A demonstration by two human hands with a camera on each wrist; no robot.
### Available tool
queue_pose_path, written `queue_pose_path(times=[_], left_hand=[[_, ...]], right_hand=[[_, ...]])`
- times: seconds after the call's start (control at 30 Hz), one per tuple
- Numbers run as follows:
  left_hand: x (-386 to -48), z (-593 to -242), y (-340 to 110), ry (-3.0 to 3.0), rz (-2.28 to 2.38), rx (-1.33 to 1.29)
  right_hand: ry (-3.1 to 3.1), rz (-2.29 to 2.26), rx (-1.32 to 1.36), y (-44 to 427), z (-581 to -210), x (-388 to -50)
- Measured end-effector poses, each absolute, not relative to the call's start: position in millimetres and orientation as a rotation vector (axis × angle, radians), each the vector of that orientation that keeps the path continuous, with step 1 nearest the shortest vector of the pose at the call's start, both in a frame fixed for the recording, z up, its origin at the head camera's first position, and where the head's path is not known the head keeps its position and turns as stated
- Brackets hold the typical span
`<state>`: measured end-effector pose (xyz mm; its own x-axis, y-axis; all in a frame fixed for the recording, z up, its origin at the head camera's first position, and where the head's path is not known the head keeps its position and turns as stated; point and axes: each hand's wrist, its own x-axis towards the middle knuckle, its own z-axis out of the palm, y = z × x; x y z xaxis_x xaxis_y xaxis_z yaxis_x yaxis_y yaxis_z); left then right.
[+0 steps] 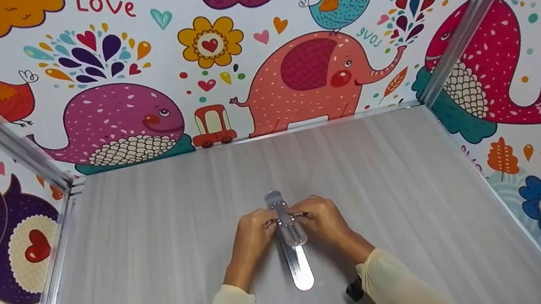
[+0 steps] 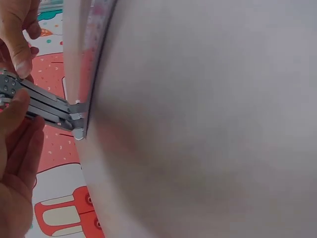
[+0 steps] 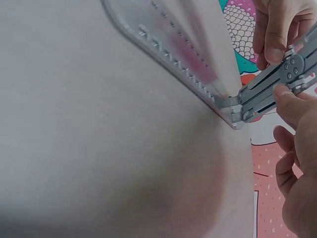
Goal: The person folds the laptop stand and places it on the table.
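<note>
A silvery folding metal stand (image 1: 293, 229) stands on the table between both hands: a long flat strip with rounded ends lies below, and a hinged arm rises over it. My left hand (image 1: 254, 235) pinches the arm at its left side. From the right, my right hand (image 1: 325, 221) pinches the same arm near its riveted joint. In the left wrist view, the left thumb presses the hinged arm (image 2: 47, 104), and the right hand (image 2: 17, 37) is just above. The right wrist view shows the flat strip (image 3: 163, 52) with rows of small teeth, joined to the arm at one end.
The wood-grain table (image 1: 157, 254) spreads around the hands. Walls with cartoon animals (image 1: 126, 120) enclose its back and sides. Metal frame posts (image 1: 475, 14) stand at the back corners. A dark band or device (image 1: 355, 289) sits at the right sleeve.
</note>
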<state>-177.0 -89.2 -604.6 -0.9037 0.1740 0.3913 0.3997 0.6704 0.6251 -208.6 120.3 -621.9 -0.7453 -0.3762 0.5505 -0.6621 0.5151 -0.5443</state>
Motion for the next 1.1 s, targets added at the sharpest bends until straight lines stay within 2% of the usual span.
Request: queue_pose_path(times=[0.67, 1.1], left_hand=[[-158.8, -629.3, -89.3, -2.604, -0.76, -0.702], [-155.3, -630.3, -88.8, -2.753, -1.012, -0.661]], right_hand=[[-2.379, 0.829, 1.131, 130.5, -640.7, -197.6], [-2.384, 0.687, 1.261, 134.3, -643.6, -197.8]])
